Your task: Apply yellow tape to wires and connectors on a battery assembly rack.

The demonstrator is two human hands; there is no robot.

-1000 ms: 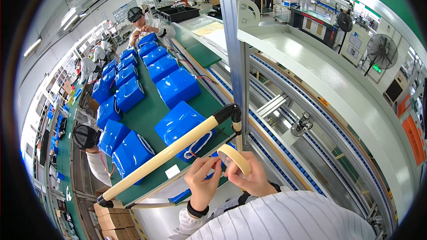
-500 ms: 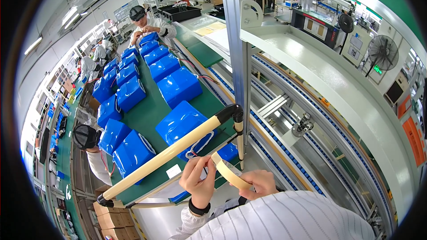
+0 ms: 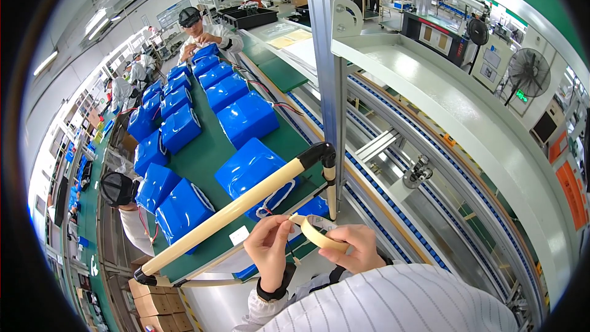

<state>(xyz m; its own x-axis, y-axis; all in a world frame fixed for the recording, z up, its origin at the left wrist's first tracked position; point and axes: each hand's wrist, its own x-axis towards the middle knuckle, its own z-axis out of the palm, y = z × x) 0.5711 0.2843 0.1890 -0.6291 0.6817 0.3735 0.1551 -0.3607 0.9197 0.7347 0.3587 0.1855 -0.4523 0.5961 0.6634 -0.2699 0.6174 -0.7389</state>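
A roll of cream masking tape (image 3: 321,240) is held up in front of me by my right hand (image 3: 354,247), whose fingers and thumb grip the ring on its right side. My left hand (image 3: 268,247) pinches the tape's loose end at the roll's upper left, thumb against fingers. A short bit of tape stands out between the pinch and the roll. Just beyond the hands, a blue wrapped pack (image 3: 249,172) with a white edge and thin wires lies on the green table (image 3: 206,178).
A cream pipe rail (image 3: 227,215) with black joints crosses between me and the table. Several blue packs (image 3: 181,129) stand in rows. Two co-workers are at the table, at its far end and left side. Right are a metal post (image 3: 326,55), conveyor rails and a white shelf (image 3: 442,98).
The tape roll has turned so its open ring shows more. My right hand has shifted slightly up and left; my left hand has moved a little left, still pinching.
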